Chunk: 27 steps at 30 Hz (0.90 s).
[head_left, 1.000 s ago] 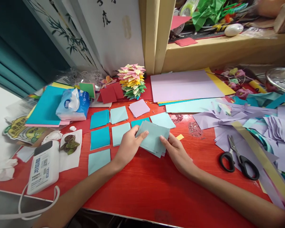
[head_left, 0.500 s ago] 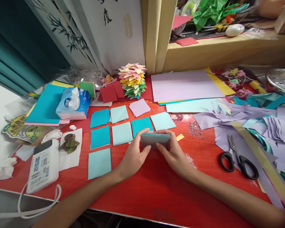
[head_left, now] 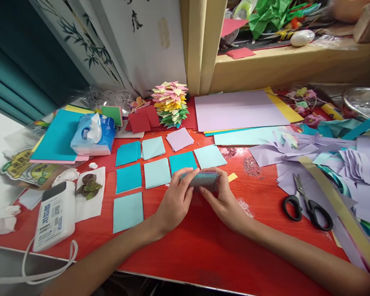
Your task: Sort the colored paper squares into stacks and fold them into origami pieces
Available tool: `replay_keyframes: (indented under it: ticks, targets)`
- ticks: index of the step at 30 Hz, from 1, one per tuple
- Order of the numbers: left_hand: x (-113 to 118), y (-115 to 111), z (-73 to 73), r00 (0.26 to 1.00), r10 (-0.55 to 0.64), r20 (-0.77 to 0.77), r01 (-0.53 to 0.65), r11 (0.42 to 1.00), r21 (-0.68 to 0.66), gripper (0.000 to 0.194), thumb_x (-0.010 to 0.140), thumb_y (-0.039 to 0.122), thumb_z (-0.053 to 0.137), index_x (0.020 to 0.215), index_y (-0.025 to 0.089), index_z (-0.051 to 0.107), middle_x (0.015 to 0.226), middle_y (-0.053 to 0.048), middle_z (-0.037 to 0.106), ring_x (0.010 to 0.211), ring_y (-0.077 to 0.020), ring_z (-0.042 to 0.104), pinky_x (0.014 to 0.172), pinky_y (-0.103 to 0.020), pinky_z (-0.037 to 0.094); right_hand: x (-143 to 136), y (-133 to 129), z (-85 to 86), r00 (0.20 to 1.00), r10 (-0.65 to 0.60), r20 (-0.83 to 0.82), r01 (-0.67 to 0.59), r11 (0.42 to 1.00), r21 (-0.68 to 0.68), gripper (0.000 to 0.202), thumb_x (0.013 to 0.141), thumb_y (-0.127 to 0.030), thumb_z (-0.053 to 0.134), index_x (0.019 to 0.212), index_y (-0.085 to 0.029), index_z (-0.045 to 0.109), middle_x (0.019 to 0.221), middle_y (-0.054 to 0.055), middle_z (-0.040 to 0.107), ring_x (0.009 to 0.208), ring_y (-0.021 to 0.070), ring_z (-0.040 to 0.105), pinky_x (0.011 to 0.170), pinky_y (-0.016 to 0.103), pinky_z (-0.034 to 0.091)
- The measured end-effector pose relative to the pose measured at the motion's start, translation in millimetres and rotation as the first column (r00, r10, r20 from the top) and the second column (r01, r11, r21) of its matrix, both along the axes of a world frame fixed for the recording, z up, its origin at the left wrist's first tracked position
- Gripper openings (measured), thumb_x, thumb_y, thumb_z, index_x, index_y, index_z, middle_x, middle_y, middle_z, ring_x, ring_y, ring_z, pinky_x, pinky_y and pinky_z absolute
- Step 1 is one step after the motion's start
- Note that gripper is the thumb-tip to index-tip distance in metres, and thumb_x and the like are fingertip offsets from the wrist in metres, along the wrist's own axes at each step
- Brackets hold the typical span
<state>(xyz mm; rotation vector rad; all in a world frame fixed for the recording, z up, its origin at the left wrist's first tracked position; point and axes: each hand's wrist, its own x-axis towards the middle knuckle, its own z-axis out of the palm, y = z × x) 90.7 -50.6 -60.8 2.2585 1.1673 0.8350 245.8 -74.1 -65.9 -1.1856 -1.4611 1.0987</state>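
Paper squares (head_left: 205, 183), stacked and tilted up nearly on edge, are pinched between the left hand (head_left: 174, 203) and right hand (head_left: 226, 203), over the red table (head_left: 185, 250). Both hands angle inward, thumbs nearest the person, fingers curled around the ends (black-handled scissors (head_left: 313, 209) lie well to the right).

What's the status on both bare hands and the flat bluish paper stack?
Left hand and right hand: gripping opposite ends. Flat bluish paper stack: tilted steeply up. Black-handled metal scissors: off right, clear of both hands.
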Motion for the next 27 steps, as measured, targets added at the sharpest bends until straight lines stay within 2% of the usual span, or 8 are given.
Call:
replay_keyframes:
  ticks: [4,8,12,15,18,21,24,27]
  targets:
    - [-1.3,-2.0,-1.8,0.999,-0.018,-0.032,0.02,0.998,0.067,0.052,0.089,0.009,0.035,0.133,0.037,0.029,0.126,-0.006,0.037,0.108,-0.0168,0.049,0.089,-0.035,0.049,0.1,-0.5,1.5,1.0,0.016,-0.012,-0.015,1.0,0.015,0.033,0.089,-0.019,0.041,0.118,-0.025,0.028,0.117,0.007,0.039,0.106,0.0166,0.046,0.092,0.036,0.043]
    - [-2.8,-2.3,-4.1,0.998,-0.032,-0.06,0.041,0.986,0.159,0.054,0.089,0.007,0.034,0.134,0.036,0.03,0.126,-0.007,0.034,0.114,-0.0184,0.045,0.09,-0.035,0.048,-0.6,-1.4,1.5,1.0,-0.001,-0.014,0.001,0.999,0.049,0.033,0.089,-0.018,0.041,0.119,-0.025,0.027,0.119,0.008,0.039,0.107,0.0166,0.046,0.093,0.036,0.043]
    - [-2.9,-1.3,-5.0,0.999,-0.011,-0.048,0.021,0.978,0.209,0.054,0.088,0.005,0.035,0.134,0.034,0.032,0.123,-0.007,0.035,0.112,-0.0174,0.046,0.09,-0.034,0.048,-1.3,-1.9,0.0,1.0,-0.027,-0.001,0.027,0.996,0.08,0.038,0.089,-0.018,0.041,0.122,-0.026,0.025,0.122,0.008,0.038,0.11,0.0172,0.045,0.094,0.037,0.042]
    - [-1.0,-2.1,-2.9,1.0,-0.012,-0.019,0.015,0.984,0.176,0.055,0.088,0.006,0.037,0.135,0.034,0.028,0.126,-0.007,0.034,0.114,-0.0179,0.044,0.091,-0.034,0.047,-1.7,-1.7,-1.3,0.999,-0.052,0.015,0.05,0.994,0.094,0.041,0.089,-0.019,0.041,0.126,-0.027,0.023,0.125,0.009,0.037,0.115,0.0184,0.042,0.097,0.039,0.041]
    - [1.3,-3.4,-0.6,1.0,0.015,0.019,-0.016,0.998,0.066,0.056,0.087,0.008,0.039,0.135,0.034,0.025,0.13,-0.007,0.034,0.119,-0.019,0.041,0.093,-0.036,0.046,-1.7,-1.7,-2.7,0.997,-0.07,0.039,0.067,0.994,0.084,0.043,0.09,-0.021,0.04,0.129,-0.028,0.022,0.129,0.009,0.035,0.119,0.0196,0.038,0.1,0.041,0.037]
    - [2.1,-3.5,0.0,0.997,0.024,0.074,-0.023,1.0,-0.013,0.056,0.087,0.007,0.039,0.135,0.032,0.024,0.124,-0.007,0.04,0.116,-0.0176,0.043,0.093,-0.036,0.046,-0.9,-2.6,-3.9,0.998,-0.051,0.039,0.048,0.995,0.083,0.043,0.091,-0.021,0.037,0.13,-0.029,0.021,0.13,0.008,0.035,0.122,0.0193,0.037,0.102,0.042,0.036]
    - [1.1,-2.6,0.2,0.997,0.011,0.081,-0.013,0.999,0.034,0.053,0.087,0.006,0.038,0.132,0.034,0.03,0.114,-0.005,0.044,0.106,-0.016,0.049,0.091,-0.037,0.047,-0.1,-3.7,-3.4,0.999,-0.033,0.038,0.028,0.992,0.127,0.045,0.092,-0.019,0.036,0.131,-0.032,0.019,0.132,0.006,0.036,0.126,0.0183,0.033,0.106,0.044,0.03]
    - [0.4,-2.3,1.0,0.998,0.036,0.059,-0.042,0.994,0.1,0.05,0.087,0.008,0.039,0.129,0.035,0.035,0.113,-0.005,0.042,0.106,-0.0168,0.048,0.09,-0.036,0.048,0.2,-3.7,-0.1,0.998,-0.035,0.056,0.025,0.986,0.167,0.049,0.092,-0.017,0.036,0.133,-0.036,0.018,0.135,0.003,0.034,0.128,0.0173,0.031,0.107,0.044,0.028]
